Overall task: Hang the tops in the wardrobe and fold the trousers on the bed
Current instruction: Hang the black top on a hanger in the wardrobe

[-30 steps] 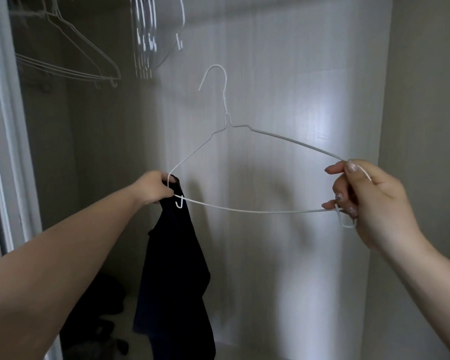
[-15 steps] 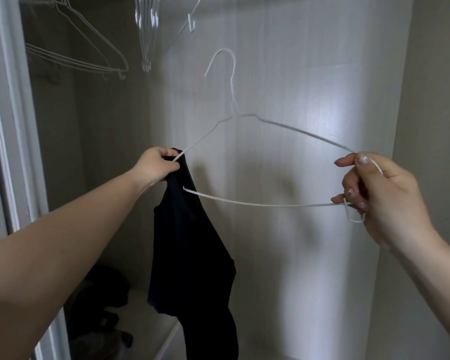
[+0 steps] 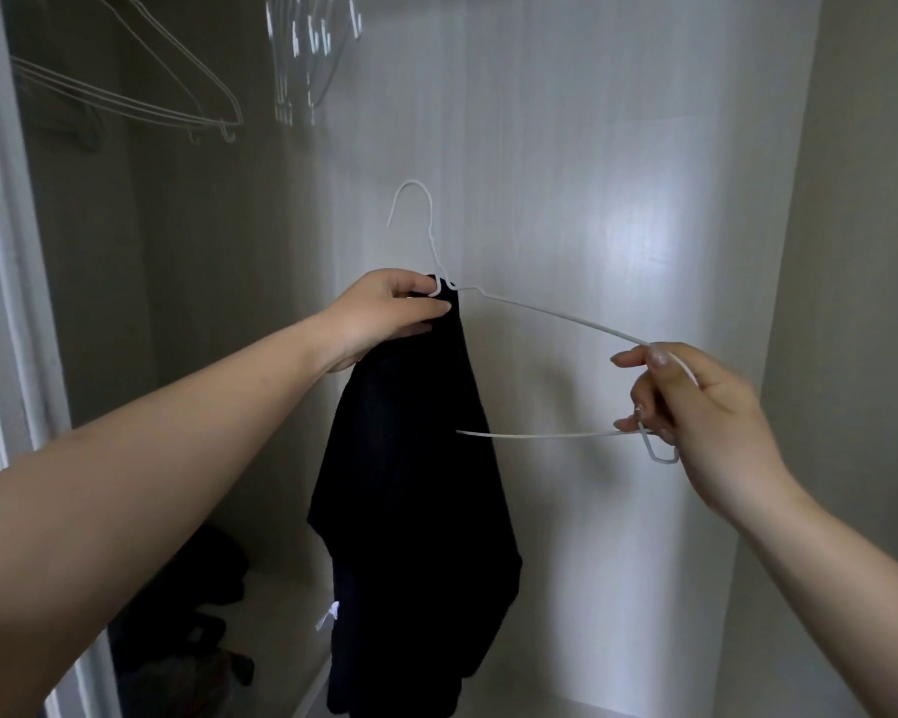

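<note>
A white wire hanger (image 3: pixel 550 316) is held up inside the open wardrobe. My right hand (image 3: pixel 695 412) pinches its right end. A black top (image 3: pixel 416 489) hangs over the hanger's left arm and hides that side. My left hand (image 3: pixel 384 313) grips the top's upper edge right at the hanger's neck, below the hook. The bottom wire sticks out from behind the cloth toward my right hand.
Several empty white wire hangers (image 3: pixel 177 101) hang on the rail at the top left and centre. Dark clothes (image 3: pixel 193 640) lie heaped on the wardrobe floor at the lower left. The wardrobe's back panel (image 3: pixel 618 225) and right wall (image 3: pixel 851 251) are pale.
My left hand has slid the black top up along the hanger's left arm, from the lower left corner to the neck. The right hand kept its hold on the right end.
</note>
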The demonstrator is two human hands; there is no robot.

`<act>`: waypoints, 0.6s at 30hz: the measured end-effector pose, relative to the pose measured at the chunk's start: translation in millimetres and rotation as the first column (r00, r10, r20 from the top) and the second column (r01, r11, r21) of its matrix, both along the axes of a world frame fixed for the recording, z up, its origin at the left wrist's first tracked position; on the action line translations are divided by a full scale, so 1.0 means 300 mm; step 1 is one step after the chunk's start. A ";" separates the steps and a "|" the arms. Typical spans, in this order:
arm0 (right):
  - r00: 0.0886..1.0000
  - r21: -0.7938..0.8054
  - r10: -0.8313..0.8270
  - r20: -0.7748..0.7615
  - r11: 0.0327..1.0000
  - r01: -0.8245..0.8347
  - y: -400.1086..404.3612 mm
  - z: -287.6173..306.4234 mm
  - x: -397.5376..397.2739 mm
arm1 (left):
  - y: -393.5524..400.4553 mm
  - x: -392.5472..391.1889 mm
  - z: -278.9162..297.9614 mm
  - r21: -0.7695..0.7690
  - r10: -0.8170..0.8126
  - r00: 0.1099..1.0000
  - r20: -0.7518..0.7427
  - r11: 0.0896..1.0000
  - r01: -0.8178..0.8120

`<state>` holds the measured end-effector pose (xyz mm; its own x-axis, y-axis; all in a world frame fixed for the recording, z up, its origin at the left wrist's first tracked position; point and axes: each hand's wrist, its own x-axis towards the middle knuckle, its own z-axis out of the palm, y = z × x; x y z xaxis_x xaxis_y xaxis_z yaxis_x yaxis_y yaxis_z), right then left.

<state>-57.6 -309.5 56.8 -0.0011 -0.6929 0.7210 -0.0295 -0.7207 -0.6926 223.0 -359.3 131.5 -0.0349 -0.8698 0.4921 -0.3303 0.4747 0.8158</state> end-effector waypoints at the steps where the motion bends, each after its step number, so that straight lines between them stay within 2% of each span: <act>1: 1.000 0.002 0.005 -0.008 1.000 -0.005 0.001 -0.004 -0.003 | 0.000 -0.004 -0.002 0.008 -0.025 1.000 -0.019 1.000 0.025; 4: 0.999 0.011 -0.009 -0.053 1.000 0.010 0.002 0.001 -0.007 | -0.023 -0.018 -0.012 -0.014 0.088 0.996 -0.033 0.996 -0.089; 6: 0.980 -0.075 -0.135 -0.148 0.989 0.125 0.003 0.002 -0.011 | -0.032 -0.037 -0.022 -0.030 0.150 0.988 -0.036 0.988 -0.151; 7: 0.943 -0.175 -0.264 -0.203 0.957 0.230 0.010 0.000 -0.015 | -0.038 -0.044 -0.027 -0.026 0.164 0.986 -0.042 0.986 -0.165; 8: 0.878 -0.323 -0.421 -0.226 0.883 0.340 0.023 -0.003 -0.022 | -0.042 -0.050 -0.031 -0.016 0.170 0.984 -0.054 0.985 -0.171; 9: 0.802 -0.501 -0.557 -0.215 0.768 0.399 0.041 -0.008 -0.029 | -0.045 -0.053 -0.033 -0.008 0.173 0.983 -0.069 0.985 -0.174; 10: 0.739 -0.671 -0.647 -0.191 0.635 0.383 0.061 -0.017 -0.029 | -0.045 -0.057 -0.035 -0.003 0.175 0.981 -0.088 0.984 -0.176; 11: 0.710 -0.796 -0.680 -0.185 0.527 0.298 0.078 -0.033 -0.023 | -0.045 -0.061 -0.035 0.002 0.178 0.978 -0.106 0.984 -0.179; 12: 0.716 -0.861 -0.663 -0.219 0.477 0.178 0.092 -0.056 -0.009 | -0.042 -0.065 -0.033 0.007 0.180 0.976 -0.121 0.984 -0.180; 13: 0.735 -0.868 -0.612 -0.294 0.493 0.063 0.099 -0.085 0.013 | -0.039 -0.071 -0.030 0.009 0.175 0.976 -0.132 0.984 -0.176; 15: 0.720 -0.770 -0.504 -0.477 0.635 -0.066 0.097 -0.155 0.067 | -0.034 -0.088 -0.024 0.011 0.158 0.977 -0.144 0.987 -0.158; 18: 0.607 -0.417 -0.330 -0.723 0.909 -0.003 0.049 -0.237 0.150 | -0.020 -0.115 -0.012 0.001 0.133 0.980 -0.148 0.991 -0.134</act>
<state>-12.5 -294.8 -14.1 0.5748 -0.4453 0.6865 -0.5661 -0.8222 -0.0593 188.4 -365.2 128.0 0.1547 -0.8573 0.4911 -0.2679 0.4420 0.8561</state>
